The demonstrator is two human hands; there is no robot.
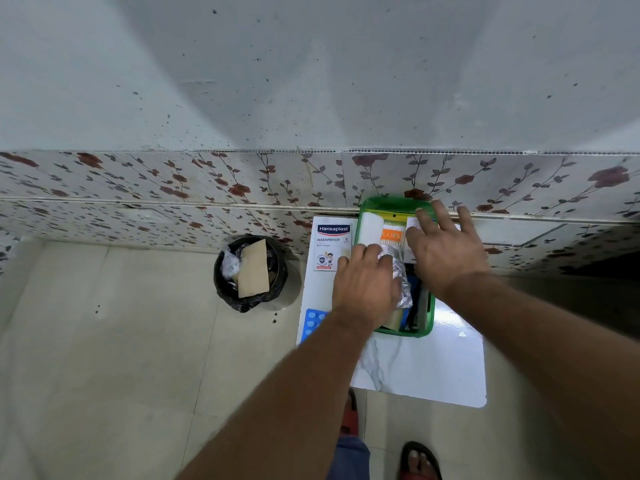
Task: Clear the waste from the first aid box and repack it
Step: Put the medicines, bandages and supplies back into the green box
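1. Fingers (375, 252) of L hand (363, 285) curl down onto crumpled foil waste (398, 275), thumb side hidden; looks like a loose grasp, can't tell if it's pinched tight. R-hand fingers (438, 216) spread flat, holding nothing.
2. Far left: bin (251, 273) w/ black liner on floor, already holds cardboard and a plastic wad. Well apart from the white board (433, 368).
3. Hansaplast pack (332, 247) and blue blister strip (311, 322) lie on the board, just left of the box, outside it.
4. Green first aid box (429, 317) at board's far edge, against the tiled wall. Inside: white roll (370, 228), orange-labelled swab pack (391, 235), dark items near end.
5. Foil lies in box middle, long axis running near-to-far, directly under L fingertips. L hand nearer it and nearer the bin.
6. R hand (446, 251) hovers over box's right side, over a white packet (414, 225).
7. Judgement: waste-clearing step; foil likely goes left to bin.
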